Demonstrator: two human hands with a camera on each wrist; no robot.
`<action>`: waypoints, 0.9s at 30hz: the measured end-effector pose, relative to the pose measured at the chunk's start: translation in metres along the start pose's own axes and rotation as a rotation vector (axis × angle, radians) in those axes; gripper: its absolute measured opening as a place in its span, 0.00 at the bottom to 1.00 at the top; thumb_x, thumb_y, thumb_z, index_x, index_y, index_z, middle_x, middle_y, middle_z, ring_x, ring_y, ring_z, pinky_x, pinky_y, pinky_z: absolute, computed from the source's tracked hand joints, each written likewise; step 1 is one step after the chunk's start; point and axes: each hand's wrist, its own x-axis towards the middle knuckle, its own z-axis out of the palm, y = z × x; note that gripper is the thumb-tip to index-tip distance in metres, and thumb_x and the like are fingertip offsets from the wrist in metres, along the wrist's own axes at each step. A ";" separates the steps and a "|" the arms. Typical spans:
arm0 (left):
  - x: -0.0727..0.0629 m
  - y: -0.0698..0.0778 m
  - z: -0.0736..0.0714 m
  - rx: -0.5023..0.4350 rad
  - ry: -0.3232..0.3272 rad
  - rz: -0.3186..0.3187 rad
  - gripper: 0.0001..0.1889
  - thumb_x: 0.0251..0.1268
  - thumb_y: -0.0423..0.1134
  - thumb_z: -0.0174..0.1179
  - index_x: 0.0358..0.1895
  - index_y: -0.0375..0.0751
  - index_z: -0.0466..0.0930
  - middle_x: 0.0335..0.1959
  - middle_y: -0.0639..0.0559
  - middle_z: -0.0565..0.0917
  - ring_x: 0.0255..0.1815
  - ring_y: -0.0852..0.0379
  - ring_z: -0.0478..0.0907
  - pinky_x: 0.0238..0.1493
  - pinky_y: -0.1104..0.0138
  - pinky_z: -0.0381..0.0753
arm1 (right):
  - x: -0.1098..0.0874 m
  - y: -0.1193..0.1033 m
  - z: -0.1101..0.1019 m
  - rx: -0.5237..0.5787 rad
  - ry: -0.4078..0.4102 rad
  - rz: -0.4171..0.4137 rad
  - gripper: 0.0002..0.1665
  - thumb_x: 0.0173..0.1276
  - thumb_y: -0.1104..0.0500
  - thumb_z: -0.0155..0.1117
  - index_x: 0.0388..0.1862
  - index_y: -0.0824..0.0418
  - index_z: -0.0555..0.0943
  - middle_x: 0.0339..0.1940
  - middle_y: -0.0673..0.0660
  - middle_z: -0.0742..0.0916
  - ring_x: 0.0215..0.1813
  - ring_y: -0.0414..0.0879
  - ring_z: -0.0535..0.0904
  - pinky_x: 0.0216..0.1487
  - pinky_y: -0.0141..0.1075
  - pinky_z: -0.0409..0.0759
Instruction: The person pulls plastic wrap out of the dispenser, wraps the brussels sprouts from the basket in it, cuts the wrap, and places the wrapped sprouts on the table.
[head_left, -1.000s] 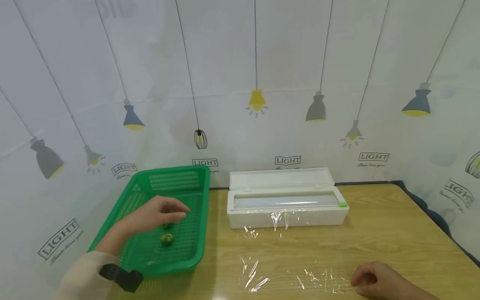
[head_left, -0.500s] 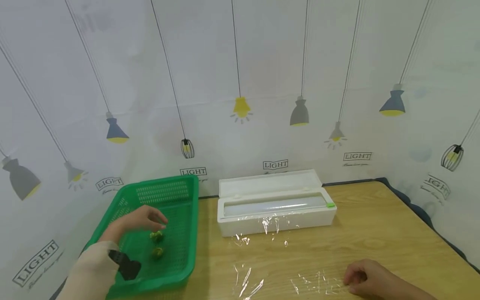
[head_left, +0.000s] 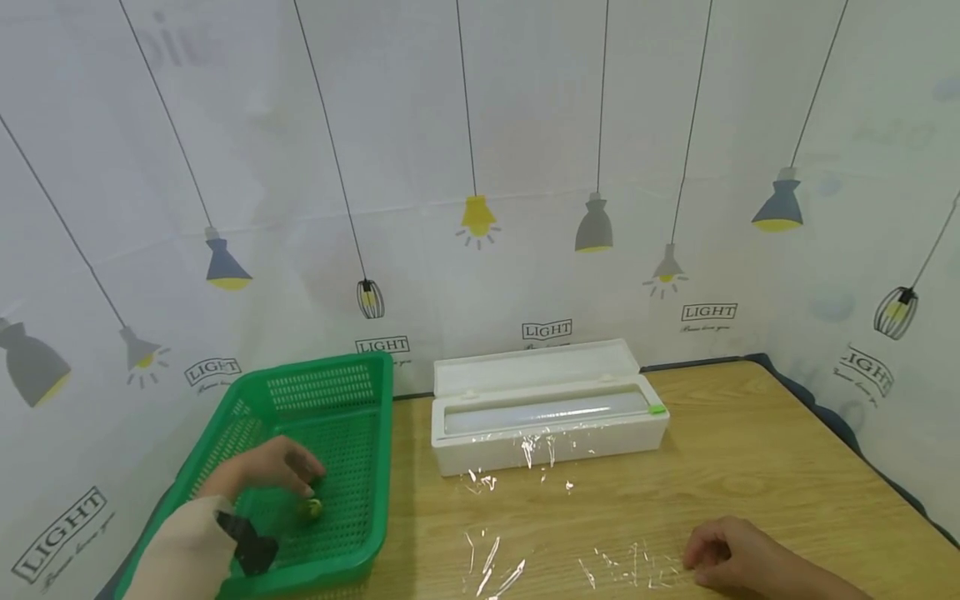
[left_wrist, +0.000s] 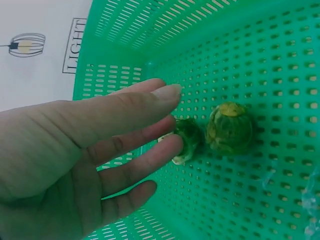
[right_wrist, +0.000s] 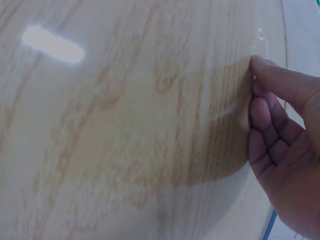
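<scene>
Well to the left of the white box (head_left: 622,440), you have a green basket (head_left: 322,387) with slotted walls. Your left hand (head_left: 273,468) hangs inside it, a black device (head_left: 251,546) strapped at the wrist. The fingers and thumb are loosely spread and grip nothing. Two leafy green balls, like small sprouts, lie close together on the basket floor, left of the white box and nearer to you: one sprout (left_wrist: 189,142) sits right by your fingertips, and you cannot tell from here whether they touch it; the other sprout (left_wrist: 231,131) is just beyond.

The white box has its lid (head_left: 536,369) tipped back, a pale roll (head_left: 510,415) inside and a green tab (head_left: 657,409) at its right end. Clear film (head_left: 491,554) spreads over the wooden counter (head_left: 780,450) in front of the box, glinting. Nearer to you than the box and to its right, your right hand (head_left: 738,554) rests on the counter, fingers curled, thumb and forefinger pinching the film.
</scene>
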 end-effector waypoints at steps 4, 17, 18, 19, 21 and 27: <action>0.002 0.002 0.001 0.024 0.008 -0.073 0.18 0.46 0.27 0.66 0.44 0.28 0.78 0.43 0.36 0.80 0.45 0.40 0.76 0.45 0.48 0.75 | -0.001 -0.001 0.000 0.005 0.007 -0.007 0.08 0.55 0.62 0.68 0.31 0.66 0.80 0.25 0.49 0.80 0.26 0.36 0.72 0.26 0.30 0.72; 0.011 -0.001 0.013 0.127 0.025 -0.259 0.14 0.44 0.29 0.69 0.39 0.36 0.81 0.34 0.49 0.82 0.38 0.51 0.78 0.44 0.48 0.75 | -0.001 -0.004 0.003 0.035 0.009 0.034 0.06 0.55 0.65 0.66 0.32 0.66 0.80 0.26 0.53 0.80 0.27 0.38 0.73 0.26 0.30 0.72; 0.011 -0.001 0.014 0.135 0.022 -0.267 0.13 0.44 0.29 0.69 0.38 0.37 0.81 0.34 0.49 0.82 0.37 0.51 0.78 0.44 0.48 0.74 | -0.001 -0.004 0.003 0.037 0.011 0.049 0.06 0.55 0.65 0.66 0.32 0.65 0.80 0.26 0.53 0.80 0.27 0.39 0.73 0.27 0.30 0.72; 0.011 -0.001 0.015 0.139 0.019 -0.274 0.12 0.45 0.29 0.68 0.37 0.38 0.81 0.33 0.50 0.81 0.37 0.51 0.78 0.44 0.47 0.74 | -0.002 -0.004 0.003 0.035 0.013 0.053 0.06 0.55 0.65 0.66 0.32 0.65 0.80 0.26 0.54 0.80 0.27 0.39 0.73 0.27 0.30 0.72; 0.011 -0.001 0.016 0.144 0.016 -0.284 0.11 0.45 0.28 0.68 0.36 0.38 0.81 0.31 0.51 0.81 0.36 0.52 0.78 0.43 0.47 0.75 | -0.002 -0.004 0.002 0.034 0.016 0.056 0.05 0.55 0.65 0.66 0.32 0.65 0.80 0.27 0.55 0.80 0.27 0.40 0.73 0.27 0.30 0.72; 0.011 0.001 0.020 0.135 0.036 -0.309 0.10 0.44 0.25 0.66 0.33 0.38 0.82 0.28 0.51 0.82 0.33 0.53 0.79 0.42 0.48 0.76 | -0.003 -0.001 0.001 0.023 0.021 0.009 0.06 0.55 0.63 0.67 0.31 0.65 0.81 0.25 0.51 0.81 0.27 0.37 0.73 0.26 0.30 0.72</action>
